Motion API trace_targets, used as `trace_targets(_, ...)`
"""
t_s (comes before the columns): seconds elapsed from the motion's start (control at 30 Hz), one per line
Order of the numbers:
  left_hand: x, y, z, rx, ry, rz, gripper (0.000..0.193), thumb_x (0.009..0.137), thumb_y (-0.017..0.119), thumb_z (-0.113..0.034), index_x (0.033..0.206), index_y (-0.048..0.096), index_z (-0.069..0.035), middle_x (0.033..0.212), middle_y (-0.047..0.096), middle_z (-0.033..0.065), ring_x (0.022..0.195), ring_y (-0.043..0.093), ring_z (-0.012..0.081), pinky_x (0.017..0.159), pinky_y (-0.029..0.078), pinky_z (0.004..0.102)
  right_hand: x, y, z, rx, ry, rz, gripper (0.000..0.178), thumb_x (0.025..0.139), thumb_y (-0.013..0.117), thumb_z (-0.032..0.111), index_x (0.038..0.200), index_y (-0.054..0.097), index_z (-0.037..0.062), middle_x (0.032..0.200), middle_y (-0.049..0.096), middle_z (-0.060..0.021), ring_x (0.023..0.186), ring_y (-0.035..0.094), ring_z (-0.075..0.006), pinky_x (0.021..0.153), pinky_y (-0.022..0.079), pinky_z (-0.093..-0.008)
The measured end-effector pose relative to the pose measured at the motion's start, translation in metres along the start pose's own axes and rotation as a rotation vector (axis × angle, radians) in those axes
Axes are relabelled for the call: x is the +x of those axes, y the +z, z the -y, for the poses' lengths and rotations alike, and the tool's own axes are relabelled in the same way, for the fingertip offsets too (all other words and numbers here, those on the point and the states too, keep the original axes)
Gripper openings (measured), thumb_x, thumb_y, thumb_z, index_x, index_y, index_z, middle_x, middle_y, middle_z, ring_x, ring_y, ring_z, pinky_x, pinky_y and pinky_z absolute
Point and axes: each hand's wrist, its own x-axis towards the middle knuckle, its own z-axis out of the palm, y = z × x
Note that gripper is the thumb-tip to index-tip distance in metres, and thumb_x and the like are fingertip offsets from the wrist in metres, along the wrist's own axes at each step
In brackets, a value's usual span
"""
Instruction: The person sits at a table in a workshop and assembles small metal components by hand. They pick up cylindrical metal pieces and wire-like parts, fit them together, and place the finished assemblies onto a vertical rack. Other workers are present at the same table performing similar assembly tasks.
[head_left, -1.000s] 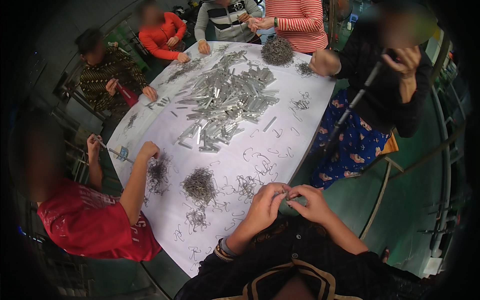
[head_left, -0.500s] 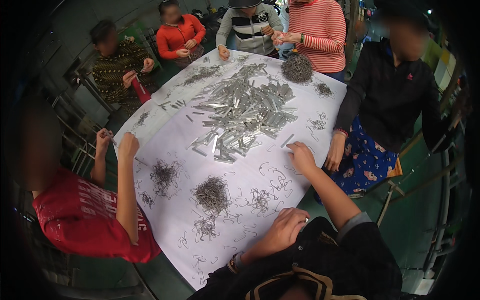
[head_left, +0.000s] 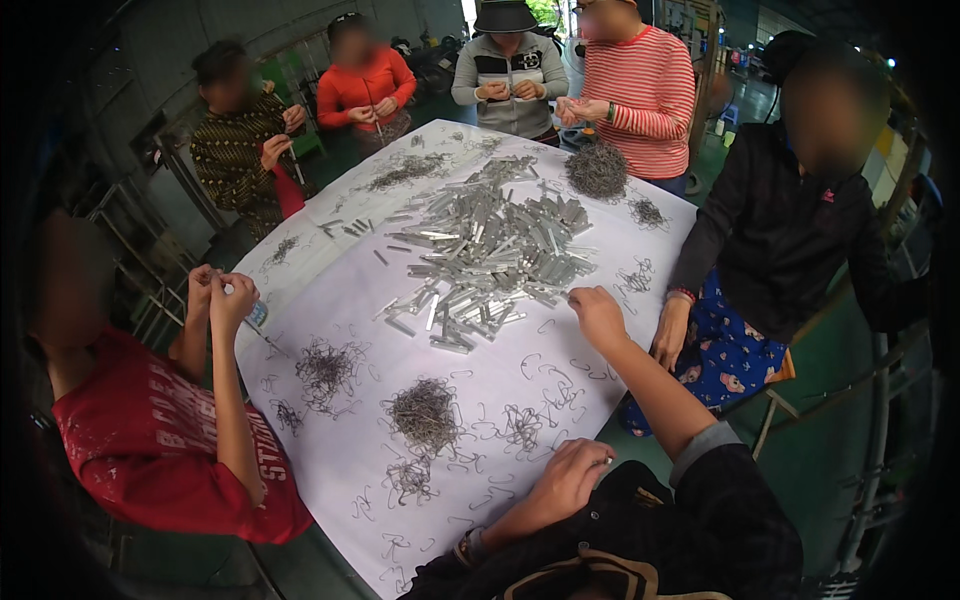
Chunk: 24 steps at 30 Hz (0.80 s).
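My left hand (head_left: 568,482) rests curled at the near edge of the table, its fingers closed on a small metal piece (head_left: 610,460) whose shiny end peeks out at the fingertips. Stretched out over the table, my right hand (head_left: 600,318) has its fingertips bunched at the right side of a large pile of silver metal bars (head_left: 500,240); what lies under them is hidden. Between my two hands, loose bent wire hooks (head_left: 562,395) are scattered on the white tabletop cover (head_left: 330,480). A dense heap of hooks (head_left: 424,412) sits to the left of my left hand.
Another hook heap (head_left: 330,370) lies near a person in a red shirt (head_left: 170,440) on my left. A large hook ball (head_left: 597,172) stands at the far right. Several people surround the table; one in a dark jacket (head_left: 760,200) sits close on my right.
My right hand has moved slightly left toward the bar pile; the loose bar before its fingers is no longer visible. My left hand stays closed. The person at left has brought both hands together.
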Motion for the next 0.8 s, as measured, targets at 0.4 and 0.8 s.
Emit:
trace_targets(0.4, 0.007, 0.011, -0.014, -0.007, -0.015, -0.005, 0.018, 0.082, 0.057, 0.006, 0.095, 0.049, -0.004, 0.099, 0.065, 0.0114, 0.085, 0.059, 0.0300, 0.081, 0.044, 0.0372, -0.085, -0.108, 0.032, 1.480, 0.851, 0.183, 0.025, 0.084, 0.071, 0.010, 0.105, 0.063, -0.0011, 0.079, 0.065, -0.0038, 0.064, 0.060, -0.0092, 0.057, 0.053, -0.0239)
trace_targets(0.8, 0.006, 0.014, -0.014, 0.032, -0.097, -0.121, 0.013, 0.087, 0.052, 0.006, 0.099, 0.049, 0.001, 0.096, 0.066, 0.0151, 0.087, 0.063, 0.0284, 0.080, 0.048, 0.0334, -0.104, -0.170, 0.077, 1.416, 0.800, 0.317, 0.019, 0.085, 0.069, 0.006, 0.102, 0.064, -0.0025, 0.073, 0.064, -0.0038, 0.054, 0.059, -0.0079, 0.047, 0.048, -0.0209)
